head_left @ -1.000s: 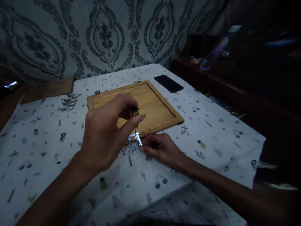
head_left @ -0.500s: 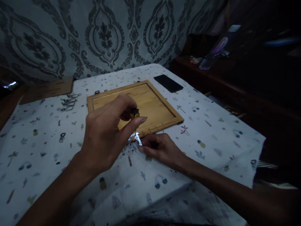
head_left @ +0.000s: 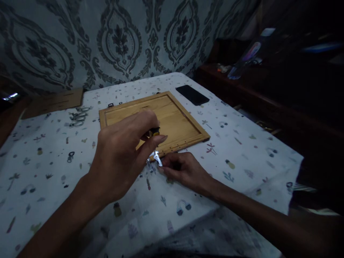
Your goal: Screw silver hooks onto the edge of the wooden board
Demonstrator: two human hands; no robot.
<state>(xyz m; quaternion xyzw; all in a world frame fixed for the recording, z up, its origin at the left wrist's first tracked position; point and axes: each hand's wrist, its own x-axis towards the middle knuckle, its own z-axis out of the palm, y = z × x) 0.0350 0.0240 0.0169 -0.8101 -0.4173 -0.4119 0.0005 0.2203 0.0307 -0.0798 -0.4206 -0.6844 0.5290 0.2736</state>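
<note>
My left hand (head_left: 122, 152) is closed round a short screwdriver (head_left: 155, 132) with a black and yellow handle. It points down at a small shiny metal fitting (head_left: 157, 158) on the near edge of a framed wooden panel (head_left: 174, 120). The thumb and fingers of my right hand (head_left: 184, 168) pinch the fitting's near end. Beside it, to the left, other silver fittings (head_left: 150, 167) stick out from the same edge, partly hidden by my left hand. Small dark holes run along the near strip of the frame.
A patterned white cloth (head_left: 209, 172) covers the table. Several metal pieces (head_left: 78, 117) lie to the left, near a flat cardboard piece (head_left: 56, 102). Behind the panel's right corner lies a black phone (head_left: 192, 95). A clear bottle (head_left: 244, 59) leans on dark furniture at the right.
My left hand has turned slightly at the wrist and knuckles, with the screwdriver handle sitting a little lower. The right hand, the fitting and the panel look unchanged.
</note>
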